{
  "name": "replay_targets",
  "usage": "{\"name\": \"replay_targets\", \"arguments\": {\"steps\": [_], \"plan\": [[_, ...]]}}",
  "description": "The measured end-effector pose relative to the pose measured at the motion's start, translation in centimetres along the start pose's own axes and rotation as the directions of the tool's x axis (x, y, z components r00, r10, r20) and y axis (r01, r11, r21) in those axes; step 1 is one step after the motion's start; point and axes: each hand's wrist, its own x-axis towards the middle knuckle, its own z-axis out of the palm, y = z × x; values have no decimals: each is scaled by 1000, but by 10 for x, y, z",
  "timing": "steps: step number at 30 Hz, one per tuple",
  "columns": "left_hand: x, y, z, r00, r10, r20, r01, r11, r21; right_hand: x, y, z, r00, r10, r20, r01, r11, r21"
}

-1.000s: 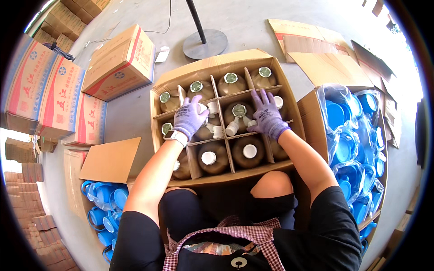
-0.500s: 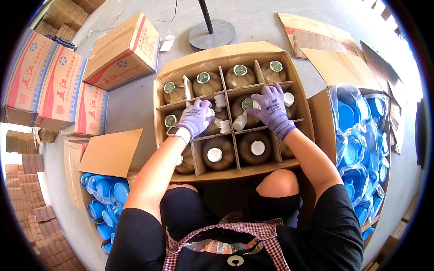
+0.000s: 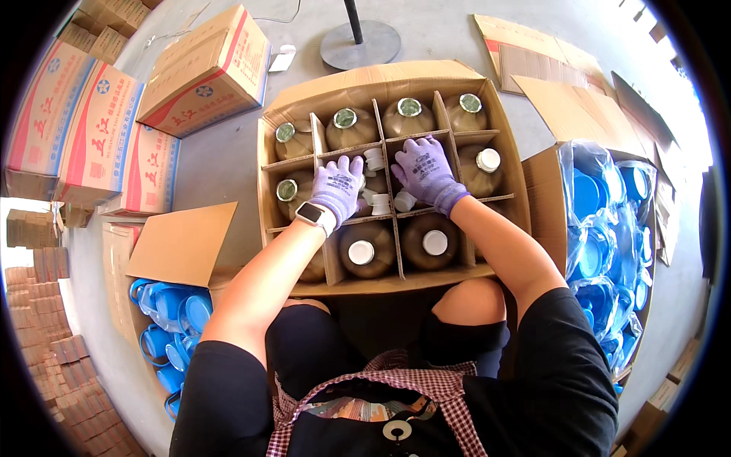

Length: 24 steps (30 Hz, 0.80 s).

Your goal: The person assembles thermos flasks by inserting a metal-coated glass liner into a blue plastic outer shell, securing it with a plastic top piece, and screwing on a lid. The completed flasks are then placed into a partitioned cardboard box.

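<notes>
Left hand (image 3: 337,186) curled beside loose caps (image 3: 380,204), right hand (image 3: 425,174) bent over middle of carton (image 3: 512,156); cannot tell whether either grips. Capped bottles (image 3: 430,263) along near edge. Caps probably seat best level.

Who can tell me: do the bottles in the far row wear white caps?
No, all four bottles there have greenish tops.

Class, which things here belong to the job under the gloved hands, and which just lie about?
In the job:
purple-gloved left hand and purple-gloved right hand
open, divided brown cardboard carton
round brown-tinted jars
small white plastic pieces
perhaps the boxed blue plastic parts

Lying about, seemingly:
flat brown cardboard sheets
round grey stand base
brown rectangular cartons at left
</notes>
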Motion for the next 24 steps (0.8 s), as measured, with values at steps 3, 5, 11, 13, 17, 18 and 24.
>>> {"name": "replay_targets", "arguments": {"steps": [3,5,11,13,17,18,24], "plan": [[11,4,-2,997,-56,54,57,998,-11,6,-2,-9,986,34,161,-19,996,-92],[21,-9,-6,987,-11,160,44,979,-200,10,6,-17,969,-38,243,60,995,-83],[23,10,-18,979,157,128,-146,985,-91,-7,-8,-27,885,-278,373,379,896,-230],[24,30,15,996,90,13,-91,990,105,-5,-5,-31,875,-359,325,426,890,-161],[22,41,13,977,181,-114,-136,938,320,3,19,-28,891,-416,182,281,821,498],[24,38,17,984,177,-16,-170,961,219,10,26,-36,937,-334,101,205,760,616],[7,12,3,953,5,-302,-137,898,-418,75,42,-70,979,203,-6,-200,972,123]]}}
